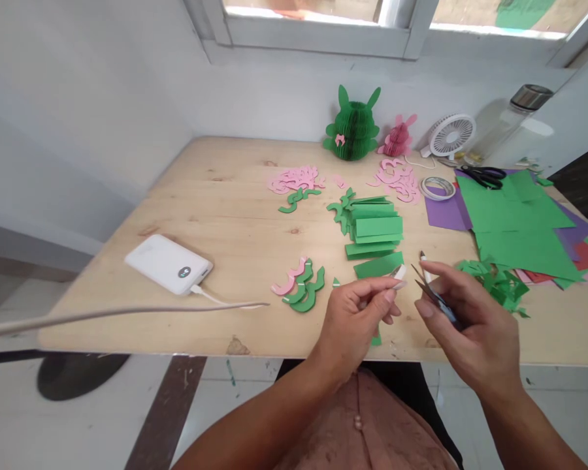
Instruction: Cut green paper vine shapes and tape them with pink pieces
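My left hand [357, 313] is closed in a pinch on a small green paper piece [375, 338], held above the table's front edge. My right hand [465, 320] is closed on a small pair of scissors [434, 295] whose blades point toward the left hand. The two hands are a few centimetres apart. Just beyond them lies a stack of folded green paper strips [376, 230]. To the left of my left hand lie cut green and pink curved shapes [301, 284].
Wooden table [225, 196] with a white power bank [169, 264] and cable at left. Green and purple paper sheets [514, 222], green scraps [497, 282], black scissors [487, 175], tape roll [438, 188], small fan [451, 135], bottle [512, 124], green paper rabbit [353, 127] and pink one [398, 138] at back.
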{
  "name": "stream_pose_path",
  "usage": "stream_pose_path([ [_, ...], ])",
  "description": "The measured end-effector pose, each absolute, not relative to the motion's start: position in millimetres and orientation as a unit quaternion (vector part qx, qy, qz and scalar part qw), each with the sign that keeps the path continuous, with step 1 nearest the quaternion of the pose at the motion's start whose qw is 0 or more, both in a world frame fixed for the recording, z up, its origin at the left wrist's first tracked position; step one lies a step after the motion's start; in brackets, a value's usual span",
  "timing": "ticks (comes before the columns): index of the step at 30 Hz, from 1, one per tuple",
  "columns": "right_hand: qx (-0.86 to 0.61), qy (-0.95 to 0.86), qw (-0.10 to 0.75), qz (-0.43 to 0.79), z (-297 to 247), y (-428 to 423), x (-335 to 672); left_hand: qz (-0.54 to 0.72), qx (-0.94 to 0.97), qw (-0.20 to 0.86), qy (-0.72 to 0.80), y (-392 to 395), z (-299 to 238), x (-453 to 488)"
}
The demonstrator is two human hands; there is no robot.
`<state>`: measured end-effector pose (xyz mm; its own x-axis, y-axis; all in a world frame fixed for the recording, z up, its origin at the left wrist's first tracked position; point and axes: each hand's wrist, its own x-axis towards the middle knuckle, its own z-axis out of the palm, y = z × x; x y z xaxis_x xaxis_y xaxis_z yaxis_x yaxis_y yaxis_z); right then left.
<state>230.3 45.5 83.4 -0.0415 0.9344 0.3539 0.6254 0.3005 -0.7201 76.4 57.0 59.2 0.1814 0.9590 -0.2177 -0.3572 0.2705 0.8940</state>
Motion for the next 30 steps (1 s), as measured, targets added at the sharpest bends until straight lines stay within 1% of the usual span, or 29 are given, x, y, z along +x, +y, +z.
stream_pose_path([
  [2,-0.565,-0.687,0.413,0.196,82.0,45.1,236.1,0.478,0.337,0.691,0.424,57.4,60.8,75.8],
  [6,-0.525,-0.743,0.377,0.174,77.7,48.2,246.6,0.476,0.309,0.709,0.419,57.9,64.2,73.3],
  [12,-0.527,-0.763,0.347,0.139,66.7,49.0,250.3,0.478,0.295,0.716,0.415,59.5,62.6,72.0],
  [20,-0.505,-0.782,0.336,0.146,70.2,51.7,244.6,0.47,0.295,0.722,0.414,61.2,59.6,73.7],
  [30,-0.504,-0.773,0.347,0.169,69.0,52.8,244.4,0.461,0.295,0.73,0.41,62.4,59.4,74.6],
])
